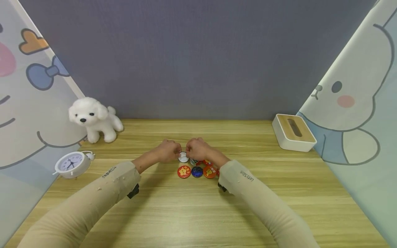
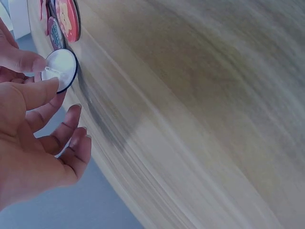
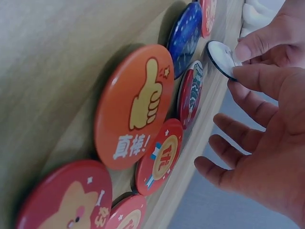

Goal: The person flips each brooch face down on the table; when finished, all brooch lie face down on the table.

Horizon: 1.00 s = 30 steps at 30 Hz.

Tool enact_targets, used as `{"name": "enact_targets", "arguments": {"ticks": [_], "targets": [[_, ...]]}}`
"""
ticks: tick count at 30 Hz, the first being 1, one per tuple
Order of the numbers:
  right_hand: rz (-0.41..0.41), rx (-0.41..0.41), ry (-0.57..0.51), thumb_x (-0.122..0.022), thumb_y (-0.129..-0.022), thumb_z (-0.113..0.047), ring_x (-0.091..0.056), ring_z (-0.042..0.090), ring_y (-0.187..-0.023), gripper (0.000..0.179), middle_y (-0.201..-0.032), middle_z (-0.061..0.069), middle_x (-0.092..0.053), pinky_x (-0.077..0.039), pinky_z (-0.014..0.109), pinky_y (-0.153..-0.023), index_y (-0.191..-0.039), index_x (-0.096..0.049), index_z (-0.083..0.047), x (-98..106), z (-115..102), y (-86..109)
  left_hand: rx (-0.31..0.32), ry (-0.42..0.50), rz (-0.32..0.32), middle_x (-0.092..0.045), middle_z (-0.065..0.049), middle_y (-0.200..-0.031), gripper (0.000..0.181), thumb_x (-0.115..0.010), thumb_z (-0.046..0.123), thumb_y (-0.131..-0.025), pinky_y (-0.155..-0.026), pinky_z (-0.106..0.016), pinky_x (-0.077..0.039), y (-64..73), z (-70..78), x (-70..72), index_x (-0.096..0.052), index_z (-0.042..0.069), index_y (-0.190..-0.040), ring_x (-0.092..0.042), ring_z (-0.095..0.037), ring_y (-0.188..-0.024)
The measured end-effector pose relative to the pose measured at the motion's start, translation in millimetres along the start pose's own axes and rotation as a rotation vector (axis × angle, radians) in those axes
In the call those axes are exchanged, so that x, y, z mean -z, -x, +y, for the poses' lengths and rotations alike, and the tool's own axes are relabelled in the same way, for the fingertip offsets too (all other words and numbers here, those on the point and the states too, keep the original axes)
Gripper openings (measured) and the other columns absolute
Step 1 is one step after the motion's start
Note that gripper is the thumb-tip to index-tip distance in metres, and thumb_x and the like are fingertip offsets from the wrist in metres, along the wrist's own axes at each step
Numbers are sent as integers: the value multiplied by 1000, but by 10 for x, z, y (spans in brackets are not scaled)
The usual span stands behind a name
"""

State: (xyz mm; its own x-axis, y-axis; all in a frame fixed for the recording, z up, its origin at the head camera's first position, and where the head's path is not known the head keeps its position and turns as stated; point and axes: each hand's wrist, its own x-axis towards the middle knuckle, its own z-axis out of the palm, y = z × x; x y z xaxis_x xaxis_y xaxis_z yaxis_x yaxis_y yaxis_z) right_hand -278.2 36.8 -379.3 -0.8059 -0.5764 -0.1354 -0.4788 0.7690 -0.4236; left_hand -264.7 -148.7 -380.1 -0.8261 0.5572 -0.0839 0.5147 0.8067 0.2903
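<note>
A round pin badge is held between both hands, its white back and clear pin fastening facing up. My left hand pinches its left side between thumb and forefinger; the other fingers curl loosely in the left wrist view. On the opposite side, my right hand pinches the badge near the fastening, its remaining fingers spread apart. Beside the hands lie a red star badge, a blue badge, an orange thumbs-up badge and a tree badge. The right forearm partly covers further red badges in the head view.
A white plush dog stands at the back left, with a white alarm clock in front of it. At the back right sits a tissue box with a wooden lid. A grey panel rises behind the wooden table.
</note>
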Motion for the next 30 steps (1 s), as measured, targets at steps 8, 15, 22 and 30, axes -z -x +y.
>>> {"name": "enact_targets", "arguments": {"ticks": [8, 15, 22, 30], "targets": [[11, -7, 72, -62, -97, -23, -48, 28, -107, 16, -111, 1, -65, -39, 42, -87, -81, -67, -20, -8, -7, -19, 42, 36, 9, -75, -8, -96, 14, -65, 15, -97, -87, -45, -53, 9, 12, -6, -70, 4, -105, -68, -23, -90], [-4, -35, 90, -61, -98, -23, -49, 28, -108, 14, -114, 2, -63, -39, 43, -87, -85, -67, -19, -10, -16, -17, 106, 56, -39, -73, -8, -100, 16, -62, 17, -99, -71, -33, -53, 0, 47, 17, -68, 7, -110, -67, -19, -85], [-3, -33, 134, -61, -97, -23, -49, 25, -101, 14, -108, 2, -63, -40, 39, -82, -86, -68, -18, -11, -22, -30, 123, 47, -35, -73, -9, -104, 19, -62, 16, -99, -72, -35, -54, -20, 56, 14, -69, 7, -113, -67, -20, -88], [-17, -58, 148, -59, -97, -24, -46, 29, -111, 18, -127, 4, -61, -38, 46, -90, -82, -68, -19, -26, -34, -52, 116, 6, 0, -75, -9, -103, 18, -64, 16, -97, -93, -46, -49, -6, 79, -4, -71, 6, -111, -67, -27, -99]]}}
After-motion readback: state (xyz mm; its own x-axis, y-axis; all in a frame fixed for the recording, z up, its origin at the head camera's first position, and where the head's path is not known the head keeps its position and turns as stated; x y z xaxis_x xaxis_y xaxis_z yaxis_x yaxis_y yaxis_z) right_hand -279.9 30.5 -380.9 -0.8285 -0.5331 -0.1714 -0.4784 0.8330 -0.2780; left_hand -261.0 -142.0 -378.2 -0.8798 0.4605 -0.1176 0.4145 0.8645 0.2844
